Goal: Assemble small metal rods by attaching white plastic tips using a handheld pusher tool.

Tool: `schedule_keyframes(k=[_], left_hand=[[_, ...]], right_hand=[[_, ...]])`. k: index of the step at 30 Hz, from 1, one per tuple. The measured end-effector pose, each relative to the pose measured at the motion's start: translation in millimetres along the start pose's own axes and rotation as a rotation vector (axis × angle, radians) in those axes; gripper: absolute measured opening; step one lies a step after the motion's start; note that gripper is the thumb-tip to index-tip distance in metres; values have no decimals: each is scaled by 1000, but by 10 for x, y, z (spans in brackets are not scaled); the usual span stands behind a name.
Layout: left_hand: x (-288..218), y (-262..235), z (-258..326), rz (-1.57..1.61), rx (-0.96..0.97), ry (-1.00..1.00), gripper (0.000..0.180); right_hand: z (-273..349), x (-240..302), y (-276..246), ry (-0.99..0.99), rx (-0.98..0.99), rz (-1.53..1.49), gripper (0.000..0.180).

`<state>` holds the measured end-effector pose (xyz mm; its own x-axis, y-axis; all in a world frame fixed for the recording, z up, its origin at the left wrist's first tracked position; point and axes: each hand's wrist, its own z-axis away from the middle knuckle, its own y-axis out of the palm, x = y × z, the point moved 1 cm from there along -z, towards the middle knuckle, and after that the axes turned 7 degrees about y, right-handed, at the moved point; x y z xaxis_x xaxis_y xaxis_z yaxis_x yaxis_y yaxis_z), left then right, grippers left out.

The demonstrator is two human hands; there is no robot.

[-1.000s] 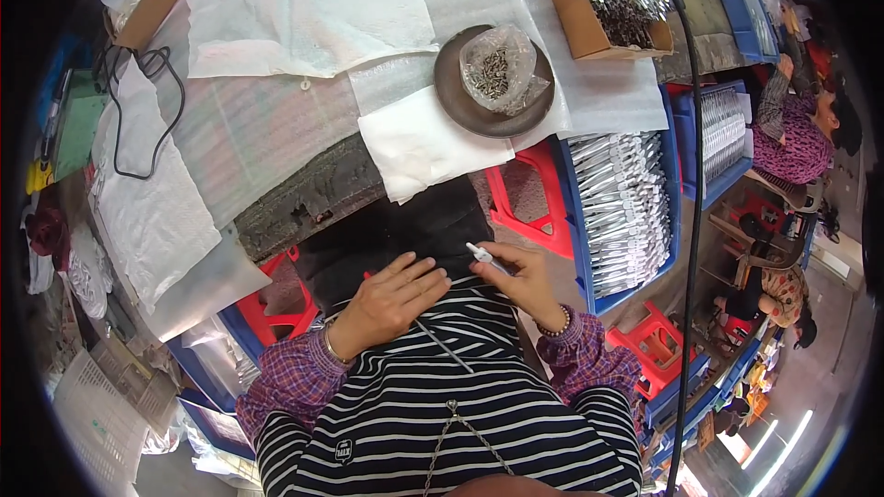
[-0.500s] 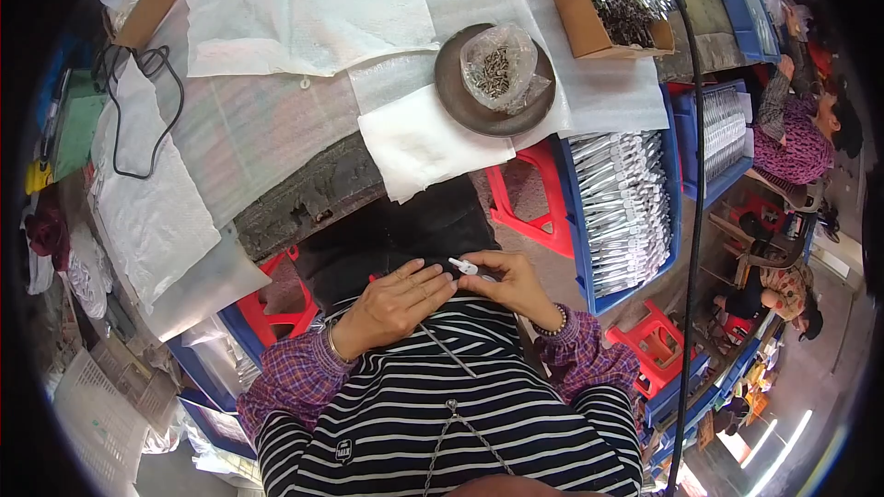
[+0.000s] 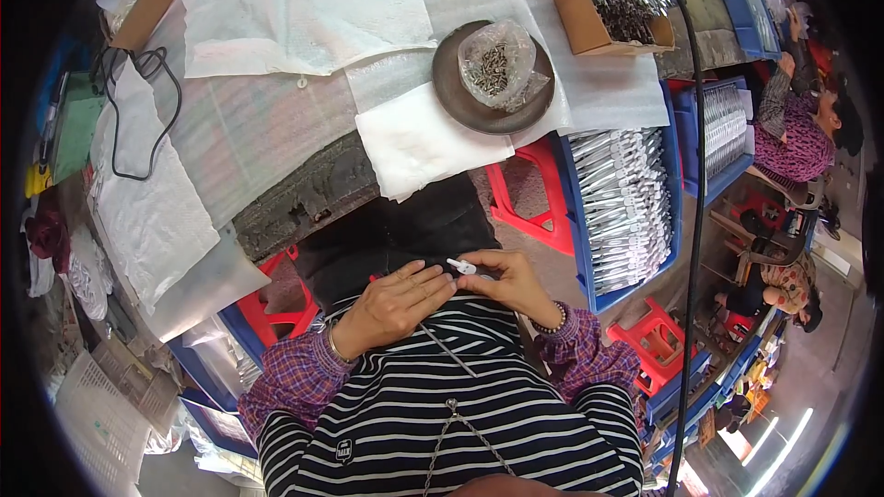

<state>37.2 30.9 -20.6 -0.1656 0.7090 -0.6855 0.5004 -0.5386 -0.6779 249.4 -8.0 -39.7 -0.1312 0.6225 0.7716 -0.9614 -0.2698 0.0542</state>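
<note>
In front of my striped apron, both hands are together over my lap. My right hand [image 3: 509, 282] pinches the white end [image 3: 462, 267] of a slim tool between thumb and fingers. My left hand [image 3: 391, 306] lies with its fingers close together over the tool's middle, its fingertips near the right thumb. A thin metal rod [image 3: 448, 350] comes out below the left hand, slanting down toward the right; it seems part of the same tool. The left palm and thumb are hidden. On the table beyond, a round dark dish [image 3: 451, 110] carries a plastic bag of small metal pins [image 3: 494, 69].
A blue bin [image 3: 603, 302] of stacked silvery, white-ended tools stands at my right. Beyond it is a cardboard box [image 3: 575, 18] of metal pieces. A black cable [image 3: 697, 221] hangs down the right side. Red stools [image 3: 654, 345] stand nearby. Co-workers [image 3: 796, 133] sit far right.
My hands and the slim tool keep almost the same place and grip. The view has shifted very slightly. At far right a co-worker's arm has moved.
</note>
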Motion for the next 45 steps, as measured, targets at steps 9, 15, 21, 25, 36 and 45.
schedule_keyframes(k=[9,15,21,25,36,45], left_hand=[[-17,28,-9,6,4,75,30],[-39,49,-42,48,-4,124,29],[-30,62,-36,81,-10,125,28],[-28,61,-42,94,-5,123,28],[-26,60,-40,237,34,113,39],[-50,61,-48,297,40,104,43]], right_hand=[[-42,137,18,165,40,-342,29],[-70,145,63,168,84,-359,29],[-74,122,61,152,104,-348,29],[-58,161,72,134,97,-324,28],[-30,162,44,90,94,-331,26],[-25,107,40,103,61,-348,28]])
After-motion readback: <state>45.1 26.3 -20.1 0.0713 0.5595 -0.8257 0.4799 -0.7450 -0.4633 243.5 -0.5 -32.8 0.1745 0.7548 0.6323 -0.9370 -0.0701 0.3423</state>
